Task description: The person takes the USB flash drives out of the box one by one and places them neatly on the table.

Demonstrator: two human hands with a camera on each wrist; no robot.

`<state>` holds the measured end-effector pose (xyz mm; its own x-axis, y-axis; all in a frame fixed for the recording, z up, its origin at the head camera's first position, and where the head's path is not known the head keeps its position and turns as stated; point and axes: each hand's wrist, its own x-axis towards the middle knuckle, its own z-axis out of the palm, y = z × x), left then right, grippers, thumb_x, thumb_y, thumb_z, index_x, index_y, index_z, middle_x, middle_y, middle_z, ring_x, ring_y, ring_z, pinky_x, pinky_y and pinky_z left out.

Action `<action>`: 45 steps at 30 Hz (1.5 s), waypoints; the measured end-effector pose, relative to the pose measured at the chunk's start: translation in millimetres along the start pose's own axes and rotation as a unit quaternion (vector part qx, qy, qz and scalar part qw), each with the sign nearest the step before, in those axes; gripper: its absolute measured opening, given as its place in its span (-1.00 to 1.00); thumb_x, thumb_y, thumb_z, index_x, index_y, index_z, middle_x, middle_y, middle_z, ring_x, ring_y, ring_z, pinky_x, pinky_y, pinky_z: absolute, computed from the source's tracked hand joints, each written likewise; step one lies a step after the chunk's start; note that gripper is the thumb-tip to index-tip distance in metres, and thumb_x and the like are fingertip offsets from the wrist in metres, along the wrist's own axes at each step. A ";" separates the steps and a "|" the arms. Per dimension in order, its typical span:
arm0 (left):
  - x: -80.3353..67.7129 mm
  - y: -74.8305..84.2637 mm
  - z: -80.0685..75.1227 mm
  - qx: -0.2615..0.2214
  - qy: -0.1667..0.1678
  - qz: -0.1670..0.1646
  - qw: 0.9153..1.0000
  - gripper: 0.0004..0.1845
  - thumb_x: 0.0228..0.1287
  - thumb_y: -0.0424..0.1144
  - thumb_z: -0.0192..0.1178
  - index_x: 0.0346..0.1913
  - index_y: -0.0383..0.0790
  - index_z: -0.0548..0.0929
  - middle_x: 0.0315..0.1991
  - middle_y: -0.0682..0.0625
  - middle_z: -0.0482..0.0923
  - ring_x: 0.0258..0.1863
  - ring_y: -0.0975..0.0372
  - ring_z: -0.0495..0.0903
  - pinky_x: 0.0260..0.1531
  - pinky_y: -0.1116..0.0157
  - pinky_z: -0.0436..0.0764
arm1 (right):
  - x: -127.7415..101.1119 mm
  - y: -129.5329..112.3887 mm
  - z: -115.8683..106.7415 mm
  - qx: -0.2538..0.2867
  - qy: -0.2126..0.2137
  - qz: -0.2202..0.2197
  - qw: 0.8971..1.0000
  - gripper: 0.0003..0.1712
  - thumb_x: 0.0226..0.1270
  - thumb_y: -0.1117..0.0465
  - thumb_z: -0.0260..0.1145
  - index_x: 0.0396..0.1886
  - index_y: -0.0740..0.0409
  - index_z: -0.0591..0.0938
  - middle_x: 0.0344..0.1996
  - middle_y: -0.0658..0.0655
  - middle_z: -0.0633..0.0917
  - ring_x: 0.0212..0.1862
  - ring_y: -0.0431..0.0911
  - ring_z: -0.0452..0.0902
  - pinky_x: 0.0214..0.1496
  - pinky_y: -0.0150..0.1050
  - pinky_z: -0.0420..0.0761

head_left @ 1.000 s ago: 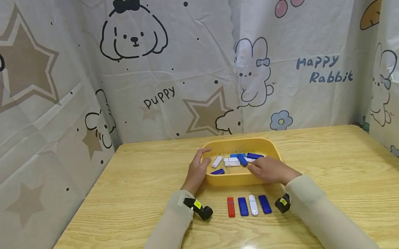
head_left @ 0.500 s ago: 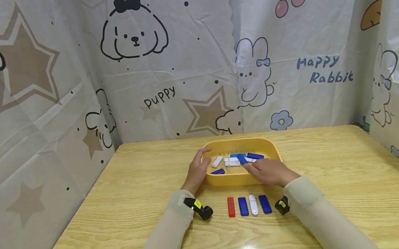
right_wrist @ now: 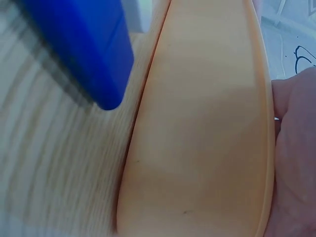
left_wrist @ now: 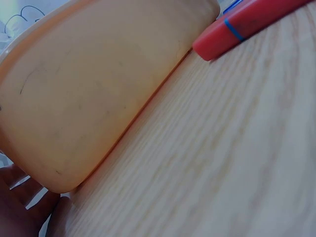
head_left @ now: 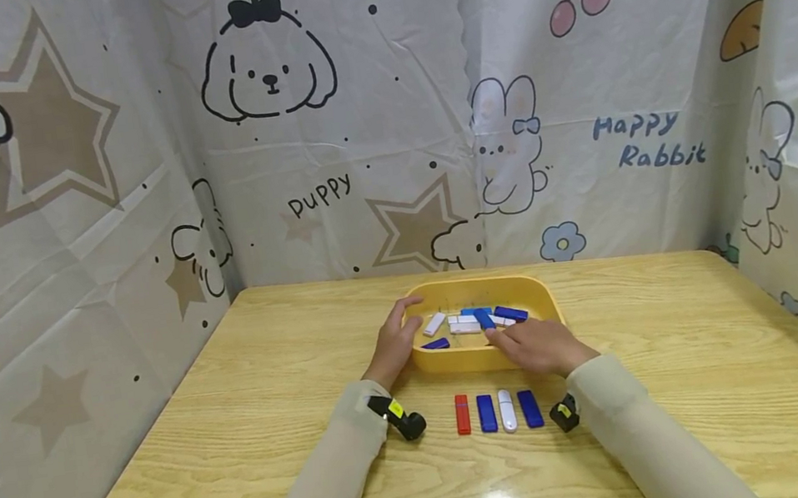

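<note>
**Hands at the yellow tray**

Cartoon-print sheets with a puppy and rabbit close off the back and sides of your wooden table (head_left: pixel 253 403). At frame centre sits the tray (head_left: pixel 525 287), holding a loose scatter of blue and white sticks (head_left: pixel 482 318).

Your left hand (head_left: pixel 394 342) curls round the tray's left rim, thumb over the edge and fingers against the outer wall; the left wrist view shows that wall (left_wrist: pixel 89 89) close up, resting on the wood.

Your right hand (head_left: pixel 536 344) lies over the tray's near right rim, fingers reaching in toward a blue stick near the middle. Whether those fingers pinch anything you cannot tell from here; the fingertips are hidden behind the hand.

Below the tray, in the lower centre of the frame, four sticks lie in a neat row, side by side and apart from each other: a red one (head_left: pixel 462 414), a blue (head_left: pixel 486 412), a white (head_left: pixel 507 410) and another blue (head_left: pixel 529 408). The row sits between your two wrists, near the tray but not touching it.
</note>
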<state>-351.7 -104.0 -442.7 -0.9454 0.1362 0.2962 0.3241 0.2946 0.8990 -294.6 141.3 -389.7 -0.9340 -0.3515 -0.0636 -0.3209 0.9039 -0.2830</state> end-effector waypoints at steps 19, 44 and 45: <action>-0.7 0.7 0.3 0.005 0.006 0.002 1.000 -0.60 0.39 -0.25 -0.05 0.25 -0.14 0.45 0.34 -0.08 0.36 0.41 0.06 0.18 0.38 -0.01 0.08 | 0.1 4.7 2.0 -0.009 0.013 -0.031 0.999 -0.30 0.47 -0.32 -0.20 -0.33 0.05 0.68 -0.55 0.02 0.55 -0.37 -0.08 0.46 -0.20 -0.12 0.43; 0.8 -0.9 0.7 0.002 0.003 0.002 1.000 -0.59 0.40 -0.27 -0.05 0.27 -0.17 0.44 0.34 -0.06 0.36 0.41 0.08 0.18 0.38 0.01 0.08 | -0.2 12.1 -10.5 0.176 0.038 -0.100 0.979 -0.71 0.39 -0.18 0.14 -0.30 -0.16 0.66 -0.37 -0.05 0.55 -0.25 -0.07 0.42 -0.25 -0.18 0.40; 1.0 -1.0 0.9 0.002 0.003 0.002 1.000 -0.59 0.40 -0.27 -0.05 0.27 -0.17 0.44 0.35 -0.07 0.35 0.41 0.07 0.18 0.38 0.01 0.08 | -0.2 12.5 -10.7 0.179 0.037 -0.103 0.978 -0.71 0.39 -0.18 0.14 -0.29 -0.16 0.66 -0.36 -0.06 0.56 -0.24 -0.08 0.43 -0.24 -0.18 0.41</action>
<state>-352.9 -103.3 -443.7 -0.9442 0.1315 0.3019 0.3281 0.2980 0.8964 -300.0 155.3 -383.0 -0.8690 -0.4855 0.0960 -0.4396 0.6682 -0.6002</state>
